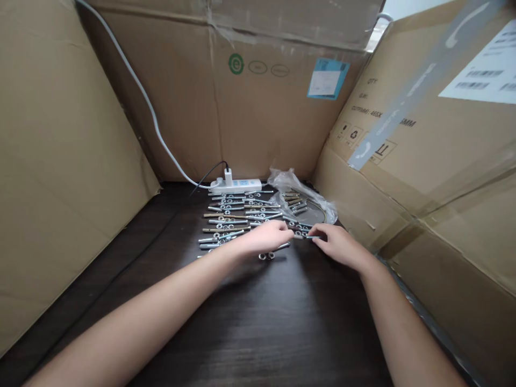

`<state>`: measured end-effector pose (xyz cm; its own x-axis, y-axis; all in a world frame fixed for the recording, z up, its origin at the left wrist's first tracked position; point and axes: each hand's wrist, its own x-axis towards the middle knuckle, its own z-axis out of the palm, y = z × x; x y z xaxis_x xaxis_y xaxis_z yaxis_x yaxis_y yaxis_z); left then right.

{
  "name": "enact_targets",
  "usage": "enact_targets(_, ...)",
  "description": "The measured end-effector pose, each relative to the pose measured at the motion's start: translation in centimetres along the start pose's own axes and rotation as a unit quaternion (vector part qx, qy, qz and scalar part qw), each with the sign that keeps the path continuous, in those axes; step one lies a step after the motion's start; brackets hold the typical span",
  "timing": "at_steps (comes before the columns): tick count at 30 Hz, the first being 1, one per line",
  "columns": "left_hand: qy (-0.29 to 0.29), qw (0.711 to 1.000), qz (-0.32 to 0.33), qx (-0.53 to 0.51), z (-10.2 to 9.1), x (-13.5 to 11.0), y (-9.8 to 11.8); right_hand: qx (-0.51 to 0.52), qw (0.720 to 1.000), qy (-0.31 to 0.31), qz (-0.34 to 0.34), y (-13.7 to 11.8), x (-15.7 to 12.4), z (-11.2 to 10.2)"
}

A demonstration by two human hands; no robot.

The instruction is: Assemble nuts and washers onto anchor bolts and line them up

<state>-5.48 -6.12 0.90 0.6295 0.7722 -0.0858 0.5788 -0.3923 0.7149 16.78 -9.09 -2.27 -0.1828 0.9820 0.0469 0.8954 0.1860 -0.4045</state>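
"QTY" is legible on the box at your right. Toward the desk's far edge, your right grip pinches a bolt at its fingertips; your left grip curls nearby, whether clamped on anything I cannot tell.

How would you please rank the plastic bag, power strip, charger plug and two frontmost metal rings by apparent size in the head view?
1. Plastic bag
2. Power strip
3. Charger plug
4. Metal rings: they look alike

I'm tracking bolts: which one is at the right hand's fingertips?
The silvery bolt poking left from the right hand; other bolts lie farther off.
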Motion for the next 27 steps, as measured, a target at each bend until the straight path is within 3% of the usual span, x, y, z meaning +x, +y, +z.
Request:
enact_targets(4, 0.021, 0.994, 0.025, 0.106, 0.7, 2.8, 0.3, -0.009, 1.0, -0.002, 0.003, 0.5, 0.0, -0.1)
enact_targets(11, 0.016, 0.97, 0.052, 0.237, 1.6, 3.9, 0.7, 0.008, 1.0, 0.006, 0.013, 0.7, 0.4, 0.2)
enact_targets(20, 0.021, 0.954, 0.078, 0.288, 2.3, 4.6, 0.2, 0.018, 0.999, 0.022, -0.014, 0.7, 0.4, 0.6)
enact_targets(27, 0.048, 0.946, 0.097, 0.306, 3.0, 4.4, 0.4, 0.016, 0.997, 0.071, -0.01, 0.9, 0.8, 0.4)
